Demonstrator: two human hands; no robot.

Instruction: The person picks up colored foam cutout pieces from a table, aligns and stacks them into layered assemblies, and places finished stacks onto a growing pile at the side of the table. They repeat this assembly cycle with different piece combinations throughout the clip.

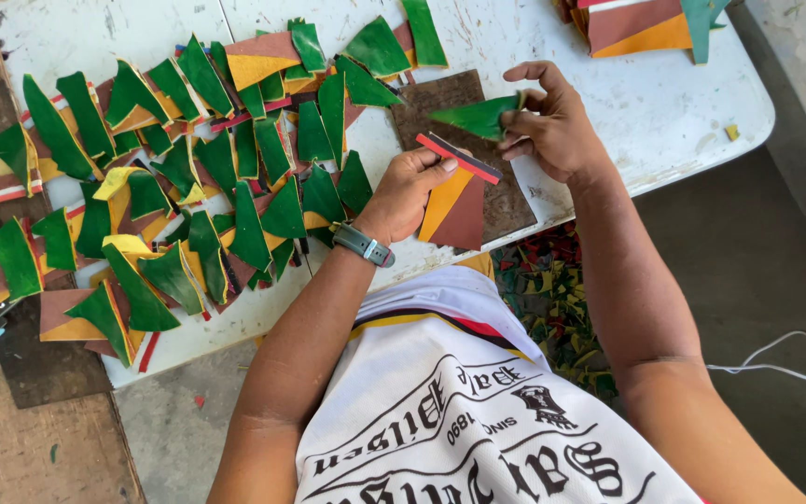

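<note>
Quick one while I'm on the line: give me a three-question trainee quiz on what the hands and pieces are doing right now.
1. True or false: the right hand pinches a green triangular piece.
2. What does the left hand hold? A) scissors B) a multicoloured panel of orange, brown and a red-black strip C) nothing
3. What lies under both hands on the white table?

Key
1. True.
2. B.
3. A dark brown board.
</note>
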